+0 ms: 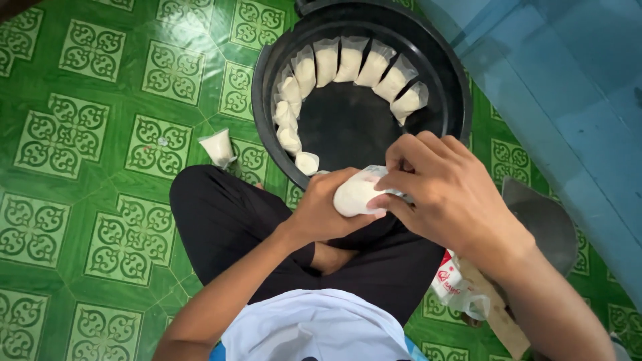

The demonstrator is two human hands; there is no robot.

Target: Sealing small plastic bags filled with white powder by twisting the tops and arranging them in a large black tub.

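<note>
while the person sits cross-legged on the green tiled floor (100, 167), both hands meet over the lap on one small clear bag (354, 195) filled with something white. the left hand (328, 207) wraps around the bag's lower part from below, its fingers closed on it. the right hand (445, 187) comes over the top, and its fingers (394, 180) pinch the bag's loose plastic neck. the bag is held just in front of the near rim of a black tub (455, 87), clear of the floor.

inside the tub, a row of like bags (338, 63) leans against the wall in an arc, running from the right side round the far side to the near left, with the dark bottom bare in the middle. one more filled bag (217, 147) stands alone on the floor to the left of the tub, well apart from the hands. a crumpled white plastic bag with red print (451, 284) lies by the right knee.

judging by the pinch at the neck, the step in hand looks like closing the bag's top. the next move likely calls for a steady hold by the left hand while the right twists or ties the neck, so that nothing spills.
</note>
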